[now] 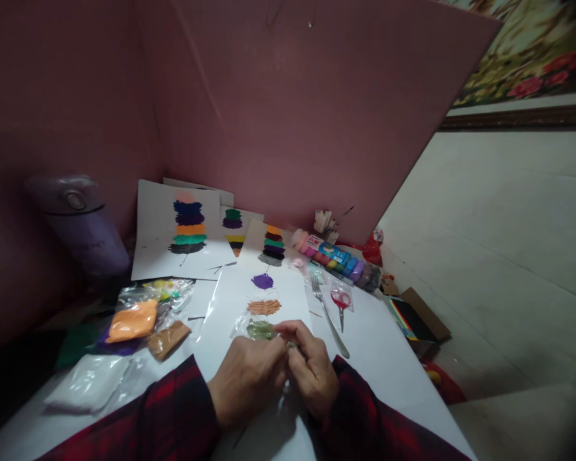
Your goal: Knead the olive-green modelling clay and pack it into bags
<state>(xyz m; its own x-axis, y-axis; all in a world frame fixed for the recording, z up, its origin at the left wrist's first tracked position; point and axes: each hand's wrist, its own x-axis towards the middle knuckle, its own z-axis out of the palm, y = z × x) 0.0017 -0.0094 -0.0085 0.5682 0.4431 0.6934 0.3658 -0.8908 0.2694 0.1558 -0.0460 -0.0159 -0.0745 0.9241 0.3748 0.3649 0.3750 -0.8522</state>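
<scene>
My left hand (252, 378) and my right hand (314, 368) meet over the white sheet, closed with their fingertips together. A small greenish bit (291, 346) shows at the right thumb and forefinger and looks like clay. What the left fingers pinch is hidden. Just beyond the knuckles lies olive green clay (260, 330) in a clear plastic bag. Above it on the white paper (292, 291) are an orange-brown ridged clay patch (264, 307) and a purple clay blob (262, 281).
Left are orange clay (132, 320), brown clay (169, 339), a white clay packet (89, 384) and a purple bottle (84, 224). A fork (329, 314), red scissors (341, 304) and a multicoloured clay pack (336, 256) lie right. Cards with coloured stripes (153, 224) lean behind.
</scene>
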